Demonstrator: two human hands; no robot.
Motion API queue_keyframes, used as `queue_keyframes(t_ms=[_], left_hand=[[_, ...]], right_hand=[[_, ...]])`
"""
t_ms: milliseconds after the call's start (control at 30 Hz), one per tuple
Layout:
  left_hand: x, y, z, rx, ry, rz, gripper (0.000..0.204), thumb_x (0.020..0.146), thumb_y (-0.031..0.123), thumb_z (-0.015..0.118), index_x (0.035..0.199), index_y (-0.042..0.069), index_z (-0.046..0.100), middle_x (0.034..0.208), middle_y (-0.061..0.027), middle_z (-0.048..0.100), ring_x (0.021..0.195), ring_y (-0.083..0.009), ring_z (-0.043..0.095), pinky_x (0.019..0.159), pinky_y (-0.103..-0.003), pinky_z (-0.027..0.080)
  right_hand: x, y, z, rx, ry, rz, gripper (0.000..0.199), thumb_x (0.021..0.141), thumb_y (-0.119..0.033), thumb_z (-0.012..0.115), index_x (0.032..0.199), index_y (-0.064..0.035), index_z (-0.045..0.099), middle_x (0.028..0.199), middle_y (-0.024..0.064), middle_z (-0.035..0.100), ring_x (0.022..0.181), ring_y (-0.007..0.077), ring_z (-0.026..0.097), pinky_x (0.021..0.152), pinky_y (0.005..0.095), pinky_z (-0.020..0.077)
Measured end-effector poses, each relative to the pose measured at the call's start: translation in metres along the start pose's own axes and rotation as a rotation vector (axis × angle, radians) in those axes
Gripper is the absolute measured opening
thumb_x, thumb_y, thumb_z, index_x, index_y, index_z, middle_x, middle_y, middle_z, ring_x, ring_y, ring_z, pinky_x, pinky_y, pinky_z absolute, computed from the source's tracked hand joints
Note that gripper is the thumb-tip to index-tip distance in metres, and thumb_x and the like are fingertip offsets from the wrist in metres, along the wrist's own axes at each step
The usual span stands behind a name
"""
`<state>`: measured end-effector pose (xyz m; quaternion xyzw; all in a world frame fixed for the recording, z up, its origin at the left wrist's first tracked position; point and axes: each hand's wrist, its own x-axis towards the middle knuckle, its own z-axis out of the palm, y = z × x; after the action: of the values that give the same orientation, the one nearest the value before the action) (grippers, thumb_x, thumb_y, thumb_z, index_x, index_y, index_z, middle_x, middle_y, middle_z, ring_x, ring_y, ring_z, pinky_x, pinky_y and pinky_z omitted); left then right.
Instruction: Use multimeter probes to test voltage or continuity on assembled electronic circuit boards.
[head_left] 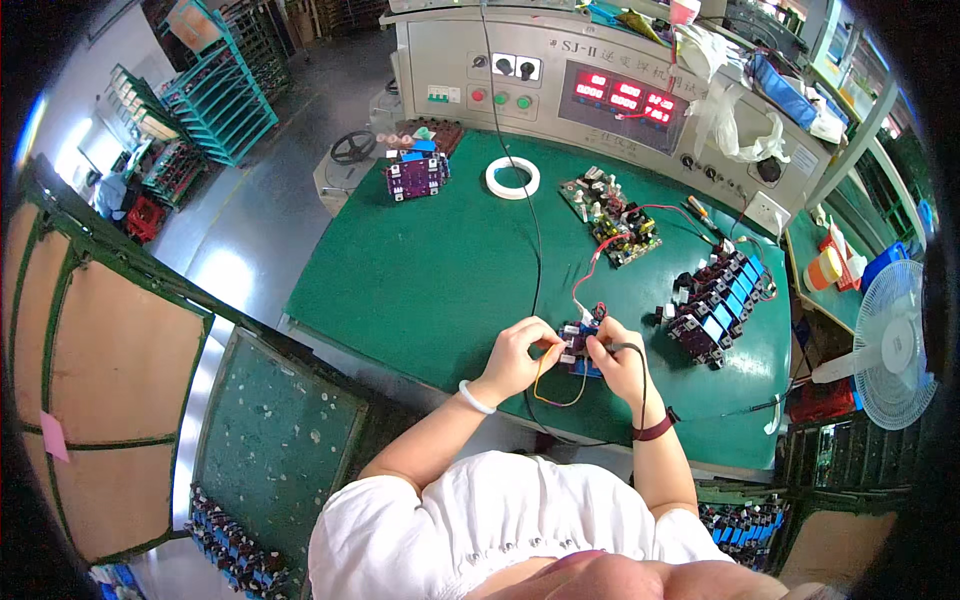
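Note:
My left hand (520, 354) is closed in a pinch on a thin yellow wire (538, 385), which loops down below it. A small purple circuit board (574, 349) with blue parts lies between my hands at the table's front. My right hand (622, 362) grips this board's right side, thumb at its edge; a black cable (642, 372) runs across that hand, its tip hidden. At the board's far edge a white connector (585, 314) joins a red wire (581, 283) leading to a larger circuit board (610, 215).
Stacked boards with blue parts (722, 308) stand at the right, and more boards (417, 173) at the far left. A white tape roll (513, 178) lies near the test bench (545, 90) with red displays. A black cord (538, 240) crosses the green mat. A fan (893, 345) stands right.

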<state>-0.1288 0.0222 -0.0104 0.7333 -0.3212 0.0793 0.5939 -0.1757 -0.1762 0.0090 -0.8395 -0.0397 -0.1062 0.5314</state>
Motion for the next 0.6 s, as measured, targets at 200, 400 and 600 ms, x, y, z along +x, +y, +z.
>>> queue_keyframes(t_ms=[200, 400, 600], left_hand=[[-0.005, 0.003, -0.008, 0.023, 0.05, -0.007, 0.009, 0.081, 0.003, 0.076, 0.085, 0.002, 0.069, 0.085, -0.0092, 0.068, 0.074, -0.0182, 0.067, 0.064, -0.029, 0.053], [-0.008, 0.016, -0.059, 0.307, 0.042, 0.122, 0.012, 0.077, 0.01, 0.079, 0.084, 0.006, 0.069, 0.095, -0.0078, 0.067, 0.083, -0.0244, 0.067, 0.072, -0.034, 0.055], [-0.009, 0.034, -0.104, 0.407, -0.411, -0.084, 0.023, 0.064, 0.019, 0.082, 0.08, 0.007, 0.071, 0.114, -0.0076, 0.067, 0.102, -0.0289, 0.065, 0.086, -0.039, 0.053]], right_hand=[[-0.012, -0.023, -0.015, 0.184, 0.23, -0.044, 0.02, 0.091, -0.003, 0.062, 0.075, -0.001, 0.05, 0.06, -0.0007, 0.047, 0.056, 0.0061, 0.041, 0.048, 0.0257, 0.0315], [-0.025, -0.036, -0.027, 0.114, 0.259, -0.227, 0.015, 0.095, -0.007, 0.053, 0.083, 0.0011, 0.053, 0.082, 0.0058, 0.055, 0.071, 0.0118, 0.049, 0.064, 0.0256, 0.0396], [-0.03, -0.042, -0.004, -0.363, 0.293, -0.201, 0.017, 0.087, 0.001, 0.061, 0.103, -0.0054, 0.059, 0.087, 0.0125, 0.059, 0.066, 0.0287, 0.06, 0.06, 0.0353, 0.0486]])
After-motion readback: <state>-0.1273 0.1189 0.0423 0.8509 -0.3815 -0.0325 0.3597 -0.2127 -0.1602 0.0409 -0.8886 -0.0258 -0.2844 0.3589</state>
